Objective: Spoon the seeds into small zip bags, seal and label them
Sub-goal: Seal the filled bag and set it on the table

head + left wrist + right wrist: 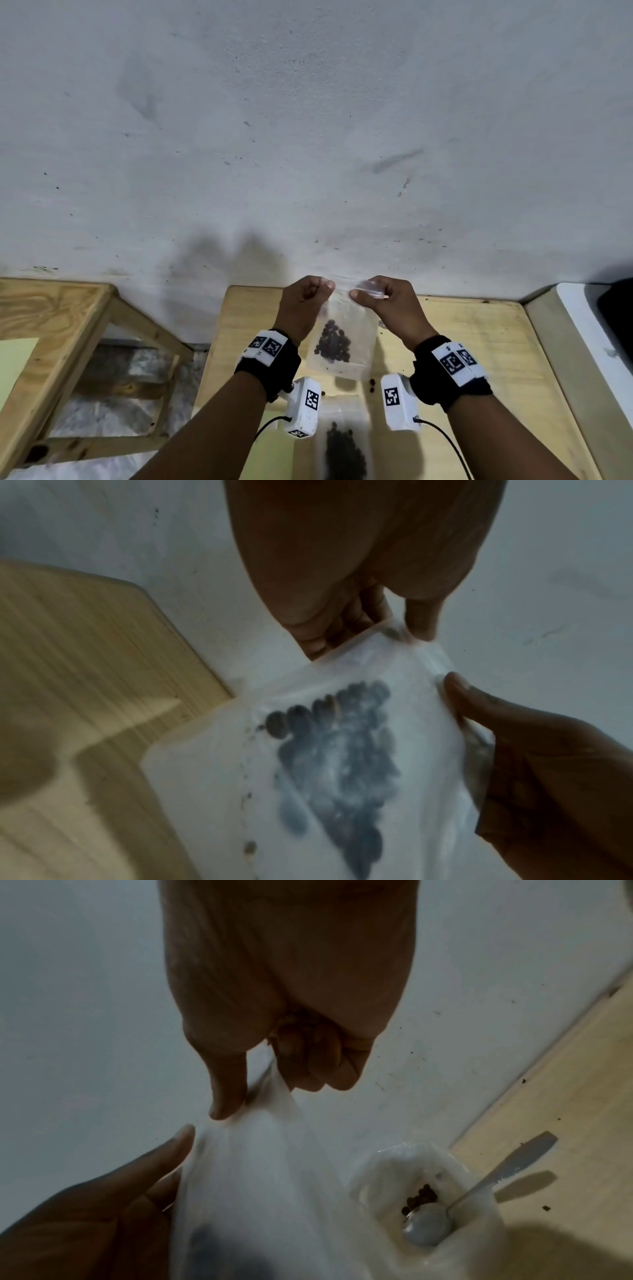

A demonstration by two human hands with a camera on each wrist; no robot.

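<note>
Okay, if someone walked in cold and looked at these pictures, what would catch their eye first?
First, the small clear zip bag held up over the wooden table, with a dark cluster of seeds inside. The left hand and right hand each pinch its top edge, near the middle of the head view. Next, in the right wrist view, a metal spoon rests in a white container holding a few more seeds.

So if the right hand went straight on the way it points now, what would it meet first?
Most likely the wall. The right hand points away from the person while pinching the top of the zip bag, and nothing shows between its knuckles and the wall. Depth is unclear, so the gap cannot be judged.
</note>
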